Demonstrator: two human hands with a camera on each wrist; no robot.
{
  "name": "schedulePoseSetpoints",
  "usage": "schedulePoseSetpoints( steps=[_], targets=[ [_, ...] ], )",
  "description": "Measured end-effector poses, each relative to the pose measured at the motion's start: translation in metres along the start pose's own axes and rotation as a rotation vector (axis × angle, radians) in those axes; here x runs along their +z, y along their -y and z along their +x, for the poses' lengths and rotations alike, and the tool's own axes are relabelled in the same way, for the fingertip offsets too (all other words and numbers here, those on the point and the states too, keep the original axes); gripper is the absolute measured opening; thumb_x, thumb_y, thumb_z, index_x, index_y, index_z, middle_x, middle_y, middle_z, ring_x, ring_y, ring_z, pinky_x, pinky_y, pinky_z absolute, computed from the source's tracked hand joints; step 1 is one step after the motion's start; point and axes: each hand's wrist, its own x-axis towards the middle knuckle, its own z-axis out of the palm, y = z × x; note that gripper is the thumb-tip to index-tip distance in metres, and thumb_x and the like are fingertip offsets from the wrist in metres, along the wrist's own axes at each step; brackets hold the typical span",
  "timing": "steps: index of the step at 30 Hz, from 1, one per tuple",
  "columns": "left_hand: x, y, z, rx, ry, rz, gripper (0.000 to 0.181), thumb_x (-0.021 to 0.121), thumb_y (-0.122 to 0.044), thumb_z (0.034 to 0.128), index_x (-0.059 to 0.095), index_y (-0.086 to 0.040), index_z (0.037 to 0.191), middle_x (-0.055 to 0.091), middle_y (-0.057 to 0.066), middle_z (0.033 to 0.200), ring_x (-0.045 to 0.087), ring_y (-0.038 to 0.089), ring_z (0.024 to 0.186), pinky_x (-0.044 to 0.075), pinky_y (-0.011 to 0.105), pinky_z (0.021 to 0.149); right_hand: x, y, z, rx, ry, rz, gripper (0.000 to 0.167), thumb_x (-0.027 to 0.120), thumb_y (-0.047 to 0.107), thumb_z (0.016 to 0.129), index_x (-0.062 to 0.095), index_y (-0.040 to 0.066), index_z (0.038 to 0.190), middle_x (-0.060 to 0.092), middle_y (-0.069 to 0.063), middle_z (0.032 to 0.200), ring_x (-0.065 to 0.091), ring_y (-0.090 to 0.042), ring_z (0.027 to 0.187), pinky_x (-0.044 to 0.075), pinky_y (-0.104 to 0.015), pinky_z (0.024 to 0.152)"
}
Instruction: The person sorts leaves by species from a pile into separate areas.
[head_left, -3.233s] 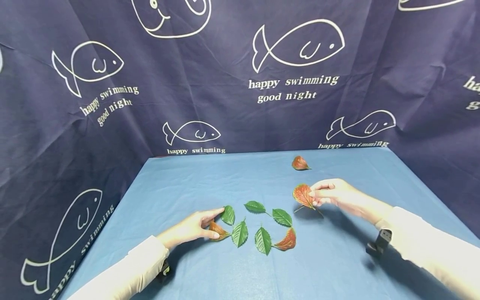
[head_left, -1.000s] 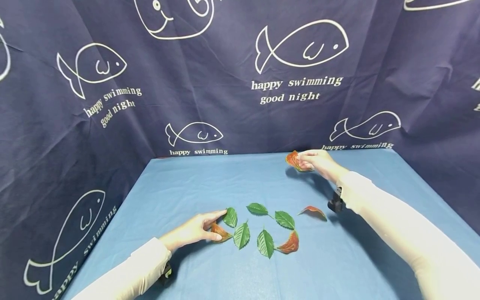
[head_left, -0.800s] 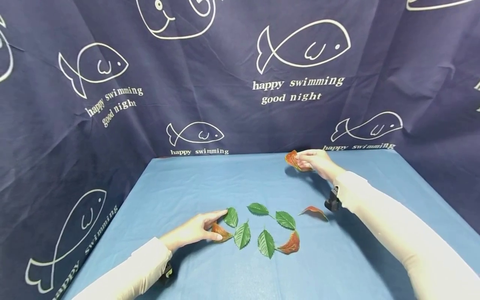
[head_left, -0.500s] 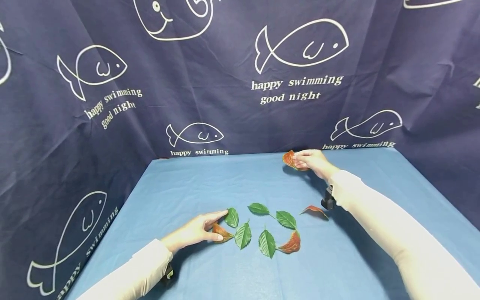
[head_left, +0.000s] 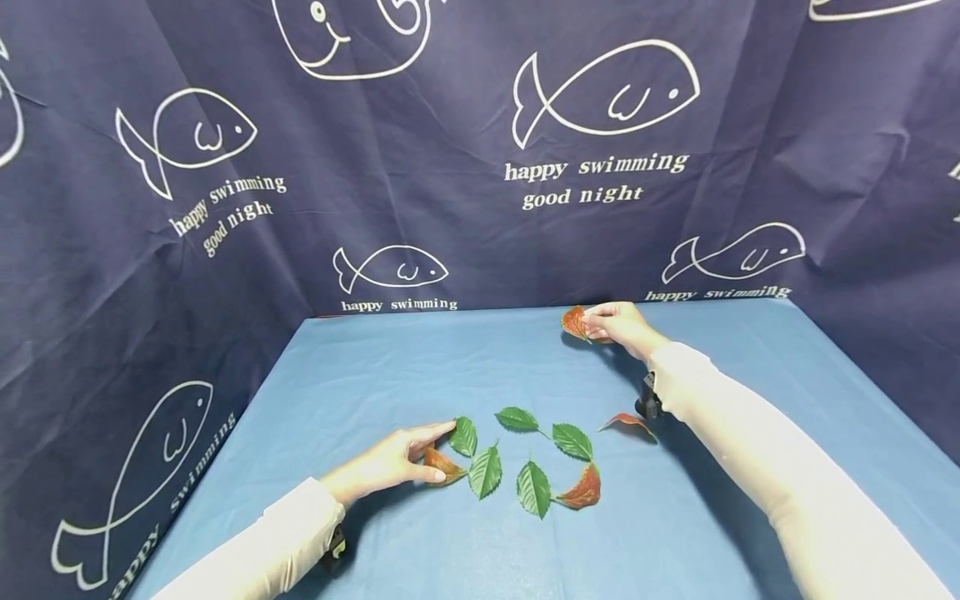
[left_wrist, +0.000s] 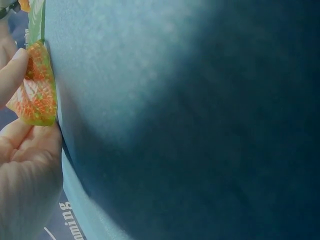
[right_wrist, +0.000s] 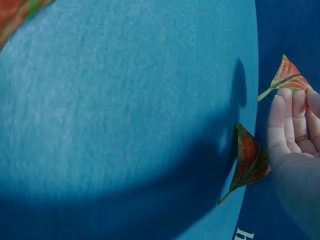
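Note:
My right hand [head_left: 621, 327] pinches a red leaf [head_left: 574, 322] by its edge, just over the far side of the table. Under those fingers a second red leaf [right_wrist: 251, 160] lies on the cloth, seen best in the right wrist view. At the left of a loose ring of leaves, my left hand [head_left: 386, 460] rests with fingers spread. Its index fingertip touches a green leaf [head_left: 464, 437], and the thumb lies on an orange-red leaf [head_left: 446, 467]. From the left wrist view, that orange-red leaf [left_wrist: 37, 92] stands curved beside the fingers.
Other green leaves, such as one at the back [head_left: 516, 417] and one in front [head_left: 533, 488], make up the ring with a red leaf [head_left: 583, 487]. A curled red leaf [head_left: 628, 422] lies to its right. Dark blue fabric [head_left: 480, 167] hangs behind the blue tabletop [head_left: 360, 358].
From beside the ring, my right hand has moved to the far side, then slid slightly left with its leaf. A curled red leaf now shows where it was. My left hand stays put.

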Motion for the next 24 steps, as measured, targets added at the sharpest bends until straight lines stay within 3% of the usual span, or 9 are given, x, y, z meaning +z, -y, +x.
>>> schedulePoseSetpoints(
  steps=[11, 20, 24],
  targets=[
    [0.002, 0.004, 0.003, -0.008, -0.014, -0.021, 0.078, 0.074, -0.016, 0.0856, 0.033, -0.004, 0.15, 0.029, 0.017, 0.157, 0.023, 0.031, 0.146, 0.027, 0.044, 0.116, 0.006, -0.004, 0.005, 0.015, -0.052, -0.016, 0.035, 0.059, 0.002, 0.094, 0.055, -0.019, 0.122, 0.068, 0.008, 0.075, 0.066, -0.007, 0.07, 0.06, -0.03, 0.08],
    [0.001, 0.004, 0.003, 0.021, -0.013, -0.034, 0.076, 0.073, -0.011, 0.086, 0.033, -0.001, 0.149, 0.029, 0.022, 0.155, 0.023, 0.035, 0.145, 0.026, 0.048, 0.116, 0.009, -0.01, 0.01, 0.0, -0.057, -0.104, 0.031, 0.057, 0.001, 0.095, 0.057, -0.019, 0.118, 0.071, -0.01, 0.086, 0.065, -0.008, 0.07, 0.06, -0.031, 0.079],
    [0.001, 0.004, 0.002, 0.023, -0.009, -0.038, 0.075, 0.072, -0.011, 0.0867, 0.032, 0.0, 0.15, 0.028, 0.023, 0.156, 0.022, 0.036, 0.145, 0.026, 0.048, 0.116, 0.011, -0.015, 0.012, -0.009, -0.067, -0.097, 0.031, 0.057, 0.0, 0.094, 0.057, -0.021, 0.117, 0.071, -0.01, 0.084, 0.064, -0.007, 0.068, 0.061, -0.029, 0.076]
  ],
)
